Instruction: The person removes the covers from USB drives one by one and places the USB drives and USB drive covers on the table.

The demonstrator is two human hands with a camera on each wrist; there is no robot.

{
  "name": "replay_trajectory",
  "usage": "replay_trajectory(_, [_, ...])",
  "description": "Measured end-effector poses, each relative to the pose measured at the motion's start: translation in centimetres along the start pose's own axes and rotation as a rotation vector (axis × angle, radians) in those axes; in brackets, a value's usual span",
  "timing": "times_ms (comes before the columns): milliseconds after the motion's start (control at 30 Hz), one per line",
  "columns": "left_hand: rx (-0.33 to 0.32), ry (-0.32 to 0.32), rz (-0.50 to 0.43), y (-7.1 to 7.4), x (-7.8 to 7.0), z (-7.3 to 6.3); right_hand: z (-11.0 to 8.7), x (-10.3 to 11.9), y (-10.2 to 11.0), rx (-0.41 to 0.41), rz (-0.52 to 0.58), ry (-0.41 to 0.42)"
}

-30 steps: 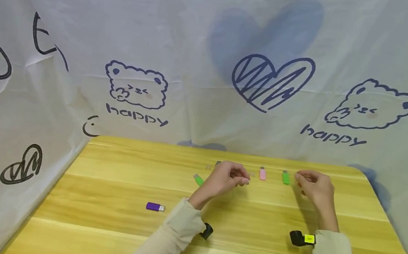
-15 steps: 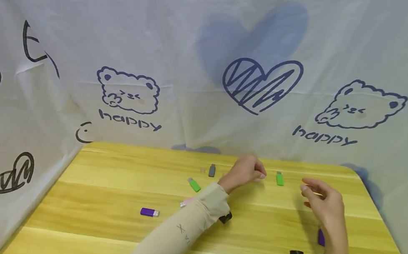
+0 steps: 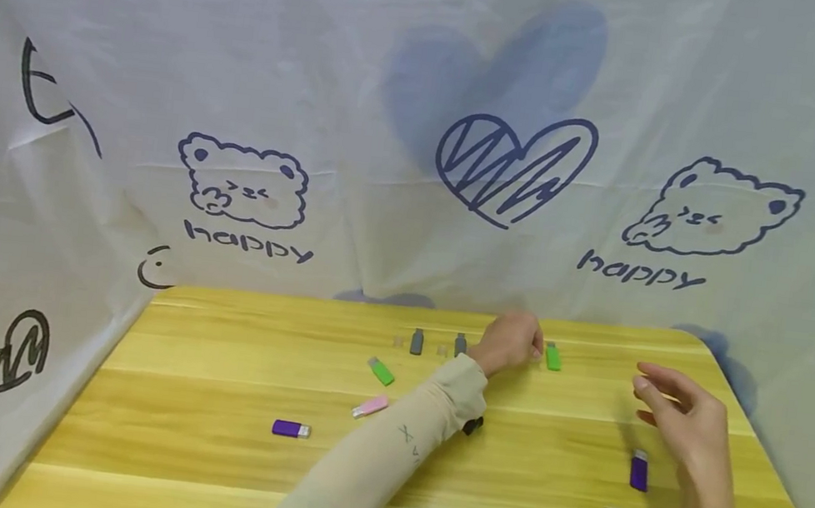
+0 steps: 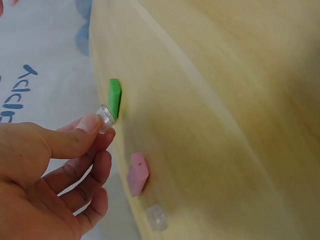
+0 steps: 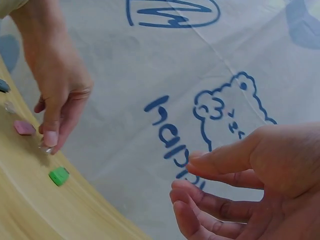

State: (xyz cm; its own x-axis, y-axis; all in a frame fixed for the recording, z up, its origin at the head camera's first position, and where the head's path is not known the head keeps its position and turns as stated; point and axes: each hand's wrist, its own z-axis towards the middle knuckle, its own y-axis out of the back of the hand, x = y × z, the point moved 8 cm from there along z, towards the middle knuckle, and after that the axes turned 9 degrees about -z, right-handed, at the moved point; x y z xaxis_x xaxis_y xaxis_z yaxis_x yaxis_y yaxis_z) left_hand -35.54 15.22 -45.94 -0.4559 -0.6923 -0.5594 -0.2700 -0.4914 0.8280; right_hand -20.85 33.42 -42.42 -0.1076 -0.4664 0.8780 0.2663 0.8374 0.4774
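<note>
My left hand is at the back of the table, pinching a small clear plastic cap between thumb and forefinger. Just beyond the cap in the left wrist view lies a green USB stick. A pink USB stick and a second clear cap rest nearer that hand's wrist; the hand hides this pink stick in the head view. My right hand hovers over the right side with loosely bent fingers, thumb apart, nothing held. Closest to it is a purple USB stick.
Two grey USB sticks stand in the back row with clear caps beside them. Toward the left lie another green stick, a pink one and a purple one. A printed cloth hangs behind the wooden table.
My left hand has moved right along the back row, uncovering the grey sticks and covering the back pink one. My right hand has drawn away from the green stick, rightward and nearer me.
</note>
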Motion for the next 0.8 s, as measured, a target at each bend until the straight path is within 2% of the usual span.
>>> replay_trajectory(133, [0.011,-0.006,0.033,-1.0,0.2,0.3,-0.3,-0.9,0.9,-0.015,0.051,-0.034])
replay_trajectory(300, [0.001,-0.002,0.068,-1.5,0.5,0.6,-0.4,-1.4,1.5,-0.027,0.05,-0.058])
replay_trajectory(433, [-0.018,0.006,0.09,-1.3,0.8,0.7,-0.3,-1.2,1.6,-0.036,0.037,-0.056])
replay_trajectory(533, [-0.008,0.015,0.092,-1.3,1.0,0.7,-0.3,-1.2,1.6,-0.036,0.038,-0.055])
replay_trajectory(667, [-0.022,0.0,0.011,-1.0,1.2,0.2,-0.3,-1.2,1.4,-0.029,0.041,-0.056])
replay_trajectory(800, [-0.081,-0.043,-0.171,0.8,1.0,-1.1,-0.3,-1.2,1.7,-0.033,0.028,-0.047])
